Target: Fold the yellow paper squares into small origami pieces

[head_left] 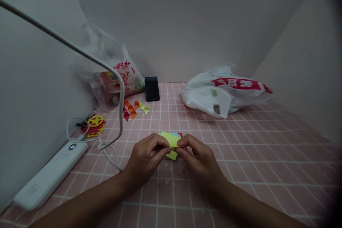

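Between my two hands is a small folded piece of yellow-green paper [174,146]. My left hand [146,153] pinches its left end between thumb and forefinger. On the other end, my right hand [199,155] has the same kind of pinch. Behind and below the fingertips lie sheets of coloured paper [170,136], yellow-green on top with blue and red edges showing. The exact folds in the held piece are partly hidden by my fingers.
Folded paper pieces [133,109] in red, orange and yellow lie at the back left near a black phone [152,88]. Plastic bags [117,74] [224,91] stand at the back. A white power strip [52,174], cable [122,103] and red-yellow cutouts [94,125] are left.
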The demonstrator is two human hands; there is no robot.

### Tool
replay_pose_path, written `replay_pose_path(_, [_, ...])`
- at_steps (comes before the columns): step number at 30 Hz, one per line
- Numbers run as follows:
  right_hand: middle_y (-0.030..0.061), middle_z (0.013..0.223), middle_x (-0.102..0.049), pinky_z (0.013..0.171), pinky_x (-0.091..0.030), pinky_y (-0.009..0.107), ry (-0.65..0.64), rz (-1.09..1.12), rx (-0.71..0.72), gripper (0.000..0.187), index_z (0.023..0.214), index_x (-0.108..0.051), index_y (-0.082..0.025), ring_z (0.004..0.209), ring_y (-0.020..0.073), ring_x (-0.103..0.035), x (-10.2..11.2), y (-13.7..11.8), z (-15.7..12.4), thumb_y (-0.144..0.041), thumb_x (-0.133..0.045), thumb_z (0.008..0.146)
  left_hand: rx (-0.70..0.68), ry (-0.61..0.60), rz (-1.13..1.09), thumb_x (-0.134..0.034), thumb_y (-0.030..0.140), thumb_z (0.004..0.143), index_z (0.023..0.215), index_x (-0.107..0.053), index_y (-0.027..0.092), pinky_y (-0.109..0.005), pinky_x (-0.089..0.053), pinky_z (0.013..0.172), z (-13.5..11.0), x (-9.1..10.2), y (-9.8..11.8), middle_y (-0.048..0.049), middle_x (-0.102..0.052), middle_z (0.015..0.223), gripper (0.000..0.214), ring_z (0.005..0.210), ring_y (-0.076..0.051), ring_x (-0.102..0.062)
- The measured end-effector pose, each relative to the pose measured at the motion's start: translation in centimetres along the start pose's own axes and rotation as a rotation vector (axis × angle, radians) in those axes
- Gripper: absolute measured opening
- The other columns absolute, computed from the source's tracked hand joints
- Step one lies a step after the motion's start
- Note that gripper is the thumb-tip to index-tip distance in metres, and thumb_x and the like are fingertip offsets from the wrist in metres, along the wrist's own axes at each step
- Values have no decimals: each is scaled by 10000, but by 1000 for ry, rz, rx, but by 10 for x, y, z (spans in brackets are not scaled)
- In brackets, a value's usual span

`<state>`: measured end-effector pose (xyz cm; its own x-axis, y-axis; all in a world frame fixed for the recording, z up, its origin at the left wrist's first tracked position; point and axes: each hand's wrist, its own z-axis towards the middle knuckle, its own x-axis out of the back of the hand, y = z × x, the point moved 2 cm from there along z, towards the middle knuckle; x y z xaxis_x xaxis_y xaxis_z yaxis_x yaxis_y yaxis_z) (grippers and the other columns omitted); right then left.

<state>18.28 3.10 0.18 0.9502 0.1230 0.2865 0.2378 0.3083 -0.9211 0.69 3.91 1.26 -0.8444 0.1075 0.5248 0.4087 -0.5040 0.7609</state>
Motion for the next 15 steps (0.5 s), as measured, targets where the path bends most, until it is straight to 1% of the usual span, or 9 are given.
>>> replay_pose_path(4, [14,764,-567,675,-399,295,-21,-9,18,100,778,-569,-192,737,180,-550,0,0,3,-224,-578,872,-82,11,34,-621,68,850,821,-633,154,-254,-456,659,2,0,1,-31,-651,779,91,720,-147,-608])
replay_pose_path(6, [17,761,-564,675,-397,298,-31,-18,29,114,769,-575,-188,736,182,-548,0,0,3,-228,-575,876,-103,5,43,-623,63,850,825,-635,149,-253,-458,667,2,1,2,-32,-652,776,91,724,-147,-610])
replay_pose_path(9, [16,751,-554,671,-392,300,-23,-24,41,152,741,-566,-187,718,177,-542,1,-1,2,-222,-563,889,-107,-2,47,-631,73,852,827,-638,145,-249,-464,661,2,1,3,-34,-654,772,76,722,-148,-613])
replay_pose_path(15, [10,755,-546,690,-388,307,3,-1,67,147,740,-556,-190,716,174,-541,1,0,1,-205,-571,885,-101,13,67,-648,96,853,838,-633,135,-245,-464,646,2,2,3,-35,-649,765,45,702,-144,-610])
